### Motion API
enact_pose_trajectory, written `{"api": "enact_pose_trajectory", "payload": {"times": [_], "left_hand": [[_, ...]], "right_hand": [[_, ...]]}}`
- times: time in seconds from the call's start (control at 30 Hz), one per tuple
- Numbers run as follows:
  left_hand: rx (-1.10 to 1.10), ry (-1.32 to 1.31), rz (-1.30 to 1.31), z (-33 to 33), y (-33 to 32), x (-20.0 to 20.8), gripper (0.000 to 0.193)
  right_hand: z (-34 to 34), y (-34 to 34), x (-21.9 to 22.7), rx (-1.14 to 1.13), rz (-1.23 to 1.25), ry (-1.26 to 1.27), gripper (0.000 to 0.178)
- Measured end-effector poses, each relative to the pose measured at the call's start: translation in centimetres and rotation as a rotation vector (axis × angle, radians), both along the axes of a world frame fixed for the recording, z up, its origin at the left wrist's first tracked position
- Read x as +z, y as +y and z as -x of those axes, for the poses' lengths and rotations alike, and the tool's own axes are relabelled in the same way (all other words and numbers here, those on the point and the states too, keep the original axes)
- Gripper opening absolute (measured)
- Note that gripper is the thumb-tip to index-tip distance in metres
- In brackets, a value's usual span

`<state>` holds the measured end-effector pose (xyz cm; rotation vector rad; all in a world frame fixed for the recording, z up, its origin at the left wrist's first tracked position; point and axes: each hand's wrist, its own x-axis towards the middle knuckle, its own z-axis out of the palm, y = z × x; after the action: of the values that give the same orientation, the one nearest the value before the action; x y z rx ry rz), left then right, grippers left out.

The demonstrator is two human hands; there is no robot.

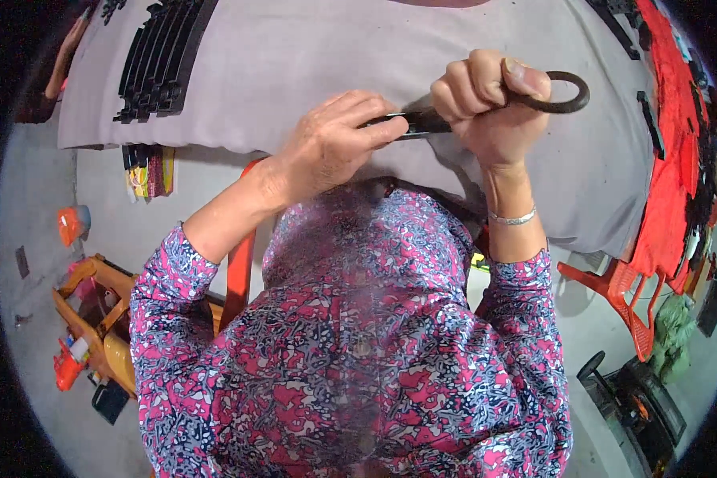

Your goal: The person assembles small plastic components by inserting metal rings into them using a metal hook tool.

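My right hand point(486, 103) is closed round the handles of dark scissors point(567, 94); one handle loop sticks out past the thumb. The blades point left toward my left hand point(334, 139), and their tips are partly hidden by its fingers. Between its thumb and fingers my left hand pinches a small black piece point(382, 121), mostly covered, with a pale shine along its edge. Blades and piece meet or overlap; I cannot tell whether the blades cut it. Both hands are above the near part of the grey cloth point(295, 56) on the table.
Several long black slotted strips point(163, 60) lie side by side at the far left of the cloth. Another black strip point(652, 123) lies near its right edge, beside red cloth point(669, 159). A red plastic chair point(613, 291) stands at right, a wooden frame point(95, 319) at left.
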<state>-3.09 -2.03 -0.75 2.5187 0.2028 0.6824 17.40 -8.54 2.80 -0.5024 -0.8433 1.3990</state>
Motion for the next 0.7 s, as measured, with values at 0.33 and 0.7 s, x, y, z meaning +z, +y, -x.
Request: {"api": "enact_pose_trajectory", "payload": {"times": [0.33,0.7], "left_hand": [[0.125,-0.025,-0.172,-1.9,-1.7,2.1,0.026],[0.111,0.015,-0.279,-3.9,-3.0,1.0,0.024]], "right_hand": [[-3.3,-1.9,-0.5,-0.186,-0.018,0.151,0.051],[-2.8,-2.2,-0.3,-0.239,-0.026,0.096,0.047]]}}
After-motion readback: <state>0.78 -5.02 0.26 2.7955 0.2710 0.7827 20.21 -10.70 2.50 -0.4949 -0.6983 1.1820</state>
